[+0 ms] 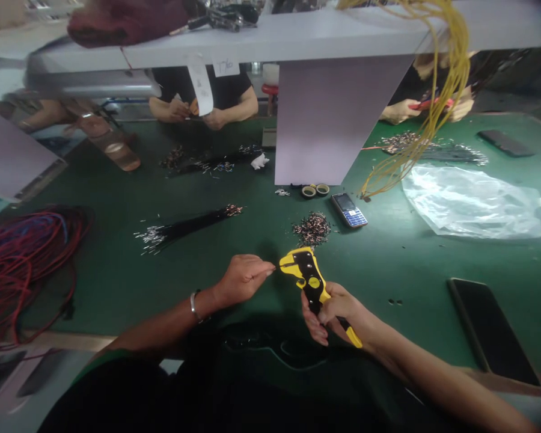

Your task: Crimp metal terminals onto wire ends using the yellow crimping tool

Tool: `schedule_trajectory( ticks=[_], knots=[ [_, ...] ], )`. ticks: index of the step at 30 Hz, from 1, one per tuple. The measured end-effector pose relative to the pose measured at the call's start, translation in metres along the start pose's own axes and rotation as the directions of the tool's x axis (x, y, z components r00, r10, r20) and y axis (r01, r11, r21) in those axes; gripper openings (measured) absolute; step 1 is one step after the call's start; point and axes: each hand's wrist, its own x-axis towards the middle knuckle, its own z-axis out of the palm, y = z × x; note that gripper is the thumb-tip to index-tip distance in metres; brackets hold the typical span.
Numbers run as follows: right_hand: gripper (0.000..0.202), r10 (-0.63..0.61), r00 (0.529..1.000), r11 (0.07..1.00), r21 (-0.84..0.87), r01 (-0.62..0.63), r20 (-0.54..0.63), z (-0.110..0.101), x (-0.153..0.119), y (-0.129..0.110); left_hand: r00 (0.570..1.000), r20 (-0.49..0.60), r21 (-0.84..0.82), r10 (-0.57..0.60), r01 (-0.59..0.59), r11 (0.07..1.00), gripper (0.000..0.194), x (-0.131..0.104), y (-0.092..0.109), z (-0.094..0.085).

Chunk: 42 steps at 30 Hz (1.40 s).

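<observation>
My right hand (333, 310) is wrapped round the handles of a yellow and black wire stripper (313, 279), whose jaws point up and to the left. My left hand (246, 278) is closed in a pinch just left of those jaws; what lies between its fingertips is too small to name. Beyond the tool sits a pile of small copper-coloured and black bits (312, 229). A bundle of black wires (189, 227) with bare silvery and coppery ends lies further left on the green table (252, 210).
Red and blue wire coils (27, 258) cover the left side. A keypad phone (349, 210), tape rolls (315, 190), a plastic bag (473, 201) and a large dark phone (491, 328) lie about. Yellow wires (455, 60) hang from the shelf (270, 39). Other people's hands work across the table.
</observation>
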Motion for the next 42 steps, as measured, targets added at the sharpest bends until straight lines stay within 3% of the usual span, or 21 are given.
schedule_trajectory(
  ticks=[13,15,17,19,21,24,26,28,31,33,35,38,42],
  knots=[
    [0.027,0.003,1.0,1.0,-0.012,-0.003,0.016,0.001,-0.012,-0.002,0.995,-0.031,0.017,0.093,-0.092,0.996,0.019,-0.004,0.0,0.003],
    [0.025,-0.109,0.994,0.994,-0.014,0.109,-0.022,-0.003,-0.019,-0.015,0.998,-0.059,0.031,0.035,-0.033,0.999,0.019,-0.004,-0.002,0.003],
    [0.026,-0.301,0.942,0.954,-0.028,0.3,-0.148,-0.008,-0.028,-0.031,0.994,-0.074,-0.014,-0.076,0.075,0.997,0.019,-0.002,-0.003,0.003],
    [0.028,-0.363,0.907,0.931,-0.104,0.349,-0.211,-0.013,-0.032,-0.042,0.974,-0.027,-0.139,-0.223,0.217,0.966,0.018,0.001,-0.001,0.003],
    [0.028,-0.302,0.938,0.948,-0.158,0.277,-0.171,-0.016,-0.029,-0.043,0.914,0.04,-0.258,-0.404,0.4,0.879,0.017,0.003,0.001,0.003],
    [0.029,-0.256,0.946,0.946,-0.251,0.203,-0.199,-0.02,-0.017,-0.032,0.763,0.099,-0.419,-0.639,0.614,0.668,0.014,0.004,0.003,0.002],
    [0.029,-0.273,0.931,0.925,-0.331,0.185,-0.244,-0.022,-0.007,-0.026,0.67,0.133,-0.545,-0.73,0.665,0.511,0.013,0.004,0.003,0.0],
    [0.029,-0.284,0.918,0.884,-0.447,0.139,-0.276,-0.021,0.0,-0.024,0.608,0.172,-0.659,-0.775,0.656,0.368,0.016,0.005,0.001,-0.001],
    [0.026,-0.316,0.904,0.724,-0.689,0.033,-0.289,-0.013,0.005,-0.028,0.566,0.216,-0.76,-0.796,0.609,0.227,0.021,0.007,0.0,-0.004],
    [0.018,-0.336,0.907,0.5,-0.864,-0.059,-0.256,-0.005,0.005,-0.03,0.552,0.239,-0.789,-0.799,0.59,0.172,0.022,0.008,-0.002,-0.006],
    [0.012,-0.348,0.914,0.215,-0.967,-0.14,-0.21,0.003,0.006,-0.029,0.556,0.277,-0.806,-0.784,0.579,0.125,0.021,0.008,-0.003,-0.007],
    [0.018,-0.35,0.927,-0.099,-0.979,-0.179,-0.134,0.01,0.01,-0.021,0.567,0.345,-0.822,-0.748,0.567,0.051,0.018,0.007,-0.003,-0.007],
    [0.022,-0.283,0.958,-0.342,-0.929,-0.144,-0.045,0.011,0.02,-0.007,0.569,0.389,-0.829,-0.724,0.559,-0.006,0.014,0.007,-0.001,-0.007]
  ],
)
